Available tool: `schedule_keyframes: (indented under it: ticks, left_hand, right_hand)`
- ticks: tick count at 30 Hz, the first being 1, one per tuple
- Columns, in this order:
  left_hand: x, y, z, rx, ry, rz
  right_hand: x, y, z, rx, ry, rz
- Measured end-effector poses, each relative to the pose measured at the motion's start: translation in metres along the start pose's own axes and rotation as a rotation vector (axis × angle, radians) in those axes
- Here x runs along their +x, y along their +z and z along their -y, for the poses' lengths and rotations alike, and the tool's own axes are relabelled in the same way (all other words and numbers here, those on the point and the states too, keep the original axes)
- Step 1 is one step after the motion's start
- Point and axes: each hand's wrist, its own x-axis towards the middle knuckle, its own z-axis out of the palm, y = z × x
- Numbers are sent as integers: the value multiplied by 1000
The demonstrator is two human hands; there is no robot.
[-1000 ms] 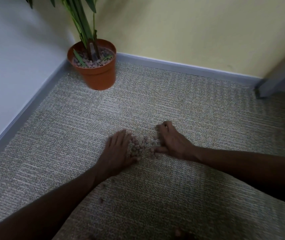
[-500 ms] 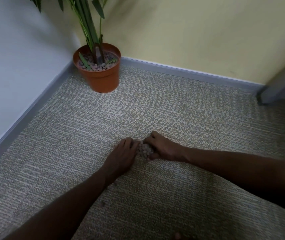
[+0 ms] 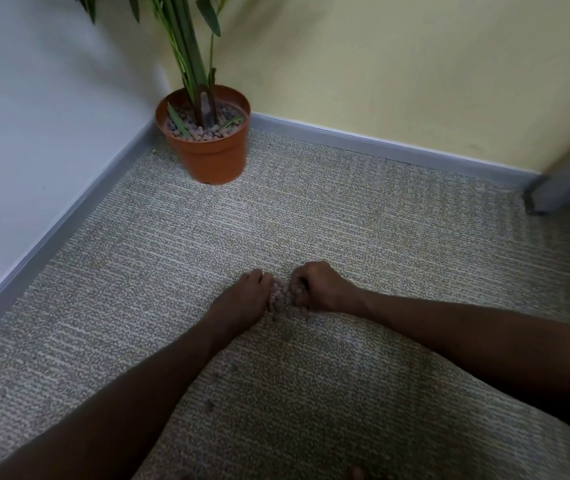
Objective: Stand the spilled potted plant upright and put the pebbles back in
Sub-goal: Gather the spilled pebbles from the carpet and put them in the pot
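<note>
Carpet [image 3: 311,220] fills the floor under both hands, running to grey skirting [image 3: 380,142] well beyond them. Beyond the hands and off to their left, in the corner, the pot [image 3: 212,155] stands upright with pebbles on its soil; the plant [image 3: 186,46] is cut off by the top edge. A grey leg [image 3: 567,178] slants in far to the right, its upper part out of view. The left hand [image 3: 242,299] and right hand [image 3: 321,289] lie on the carpet, knuckles up, each grip curled inward around one small heap of pebbles [image 3: 282,297] squeezed between them. Fingertips are hidden under the hands and heap. A few stray pebbles near the left forearm are dim and hard to make out.
</note>
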Motion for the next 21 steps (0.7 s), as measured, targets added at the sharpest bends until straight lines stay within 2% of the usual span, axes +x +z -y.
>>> schedule_keyframes:
  ticks: [6,11,15,21]
  left_hand:
    - [1,-3,5,-81,-22,-73]
    - [-14,-2,9,120,14,-222]
    - [-21,4,11,157,20,-185]
    - [-18,6,6,184,137,-184]
  right_hand:
    - [8,-9,2,200,167,61]
    - [13,-10,4,436,261,82]
    - [15,-10,5,475,290,86]
    - [16,-10,10,599,330,101]
